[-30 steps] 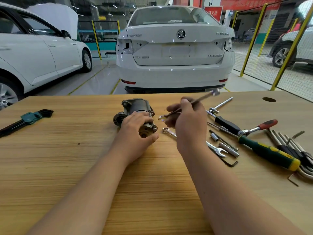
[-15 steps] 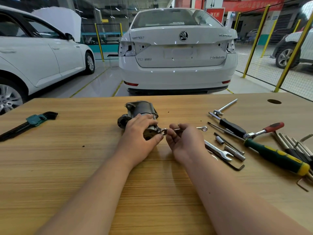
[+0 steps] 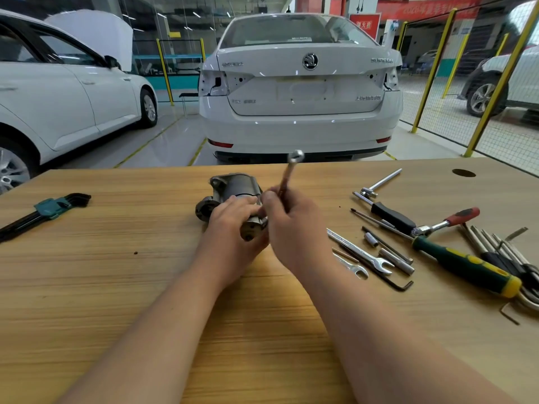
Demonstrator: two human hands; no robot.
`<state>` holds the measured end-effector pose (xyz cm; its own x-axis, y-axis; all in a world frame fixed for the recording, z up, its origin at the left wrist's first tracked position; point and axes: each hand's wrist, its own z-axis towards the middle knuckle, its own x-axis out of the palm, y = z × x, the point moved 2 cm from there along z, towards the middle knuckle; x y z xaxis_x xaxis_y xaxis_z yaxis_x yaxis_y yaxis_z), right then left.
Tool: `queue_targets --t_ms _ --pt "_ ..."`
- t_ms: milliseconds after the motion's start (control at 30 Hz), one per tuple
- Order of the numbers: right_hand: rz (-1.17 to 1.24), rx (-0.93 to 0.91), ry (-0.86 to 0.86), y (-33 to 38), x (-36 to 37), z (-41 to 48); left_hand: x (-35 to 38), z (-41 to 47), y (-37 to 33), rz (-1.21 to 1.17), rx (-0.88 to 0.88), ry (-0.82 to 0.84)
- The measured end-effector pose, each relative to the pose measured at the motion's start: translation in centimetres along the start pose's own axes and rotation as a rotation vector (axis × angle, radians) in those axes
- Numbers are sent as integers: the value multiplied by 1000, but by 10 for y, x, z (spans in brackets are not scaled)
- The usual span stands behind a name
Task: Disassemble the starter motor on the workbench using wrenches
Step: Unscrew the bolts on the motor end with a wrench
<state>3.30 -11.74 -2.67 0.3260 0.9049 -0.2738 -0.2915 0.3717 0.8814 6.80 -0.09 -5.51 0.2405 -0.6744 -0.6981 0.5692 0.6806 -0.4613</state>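
A glossy grey floor [image 3: 172, 135] carries a white saloon [image 3: 300, 118] at upper centre and another white car [image 3: 58, 100] at upper left, with yellow-posted mesh fencing [image 3: 507, 141] at right, under ceiling strip lights [image 3: 199, 14].

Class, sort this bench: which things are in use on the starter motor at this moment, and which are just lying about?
In use: starter motor, gripped by the left hand; wrench, held by the right hand.

Lying about: spare spanners, green-and-yellow screwdriver, red-handled ratchet, hex key set.
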Motion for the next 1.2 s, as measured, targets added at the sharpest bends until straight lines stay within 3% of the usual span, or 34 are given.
queue_targets --t_ms 67,100,200,267,367,500,600,700,967,1200 --pt "-385 -319 159 12 12 -6 2 -2 -1 158 57 30" --pt "-481 -401 213 14 16 -7 3 -4 3 168 -9 43" --pt "-344 -489 158 16 10 -5 1 -5 4 48 -64 24" --pt "-36 -375 1 17 -6 -1 2 -3 3 47 -25 61" --pt "467 -20 -181 3 -26 10 1 -1 4 18 -68 52" --pt "783 506 -172 -22 -26 15 2 -2 8 39 -43 44" --pt "934 719 -117 -34 -16 11 4 -2 8 51 -12 24" --pt "1016 746 -124 -37 -16 13 4 -2 10 43 -6 13" --pt "846 642 -94 -38 -18 16 6 -2 13 48 -13 26" --pt "870 587 -80 -37 -13 14 5 -2 11 50 -22 35"
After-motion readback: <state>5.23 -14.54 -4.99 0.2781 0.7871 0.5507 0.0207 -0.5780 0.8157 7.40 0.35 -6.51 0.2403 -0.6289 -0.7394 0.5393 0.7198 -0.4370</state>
